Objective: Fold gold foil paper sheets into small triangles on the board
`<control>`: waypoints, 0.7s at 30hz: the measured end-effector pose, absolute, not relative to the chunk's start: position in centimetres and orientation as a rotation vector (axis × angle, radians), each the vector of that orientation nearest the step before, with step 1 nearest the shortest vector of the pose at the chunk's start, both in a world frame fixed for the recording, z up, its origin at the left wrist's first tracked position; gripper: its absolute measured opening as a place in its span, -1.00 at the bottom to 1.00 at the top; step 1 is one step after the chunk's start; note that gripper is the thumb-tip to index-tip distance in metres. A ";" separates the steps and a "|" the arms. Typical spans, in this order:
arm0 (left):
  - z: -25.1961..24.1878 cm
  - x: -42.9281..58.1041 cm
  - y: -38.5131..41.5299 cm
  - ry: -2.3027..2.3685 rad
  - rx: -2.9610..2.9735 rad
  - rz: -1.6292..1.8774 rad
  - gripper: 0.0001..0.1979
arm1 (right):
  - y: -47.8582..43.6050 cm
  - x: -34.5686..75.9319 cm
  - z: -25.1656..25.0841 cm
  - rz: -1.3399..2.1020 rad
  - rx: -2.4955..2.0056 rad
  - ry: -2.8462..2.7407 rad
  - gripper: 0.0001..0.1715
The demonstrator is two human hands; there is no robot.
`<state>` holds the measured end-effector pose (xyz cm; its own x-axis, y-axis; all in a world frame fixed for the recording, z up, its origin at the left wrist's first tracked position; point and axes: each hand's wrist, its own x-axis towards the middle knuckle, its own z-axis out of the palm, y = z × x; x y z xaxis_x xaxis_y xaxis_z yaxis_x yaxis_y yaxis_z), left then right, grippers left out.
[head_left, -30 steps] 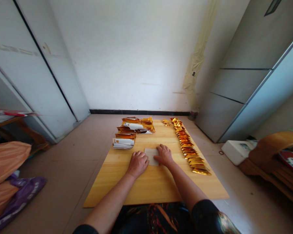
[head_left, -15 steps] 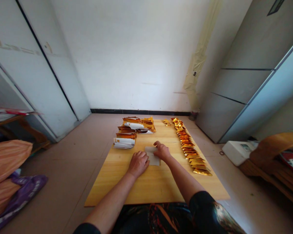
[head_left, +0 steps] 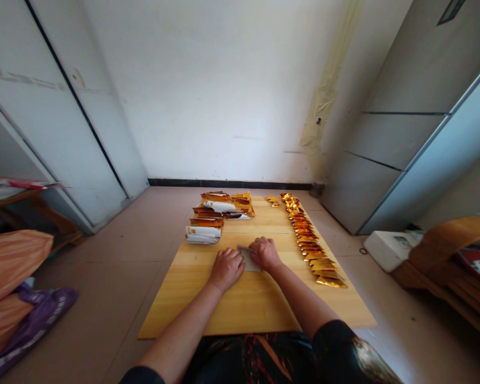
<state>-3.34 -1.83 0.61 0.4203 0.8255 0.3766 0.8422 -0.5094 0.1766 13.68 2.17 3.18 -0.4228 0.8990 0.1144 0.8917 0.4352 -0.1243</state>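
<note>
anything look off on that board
The white and gold packet lying crosswise on the gold foil pile looks askew. That pile, at the far end of the wooden board, is untidy next to the neat row of gold foil pieces on the right. Nothing looks spilled from here.

A room in a home, with a tiled floor (head_left: pixel 104 277), white wardrobe doors (head_left: pixel 80 122) and a tall grey fridge (head_left: pixel 404 144)
</note>
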 end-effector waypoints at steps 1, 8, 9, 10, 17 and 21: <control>0.6 -3.3 -1.8 -1.537 -2.614 -0.652 -0.90 | 1.9 13.6 3.1 0.053 -1.569 -2.528 -0.77; 0.6 -3.3 -1.9 -1.539 -2.589 -0.700 -0.92 | 0.5 13.7 2.4 -0.018 -1.515 -2.536 -0.74; 0.6 -3.3 -1.9 -1.543 -2.583 -0.700 -0.92 | 0.4 13.7 2.3 -0.025 -1.503 -2.533 -0.73; 0.6 -3.3 -1.9 -1.550 -2.577 -0.698 -0.92 | 0.3 13.8 2.2 -0.033 -1.493 -2.530 -0.73; 1.0 -3.2 -2.1 -1.584 -2.551 -0.691 -0.77 | -0.1 13.9 2.0 -0.089 -1.433 -2.538 -0.72; 0.8 -3.2 -1.9 -1.495 -2.569 -0.745 -0.61 | 0.2 13.7 1.7 -0.152 -1.415 -2.549 -0.73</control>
<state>-3.21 -1.95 0.81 0.4066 0.7982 0.4445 0.8356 -0.5216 0.1722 13.71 0.20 1.74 -0.5114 0.8245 0.2420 0.8474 0.5307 -0.0171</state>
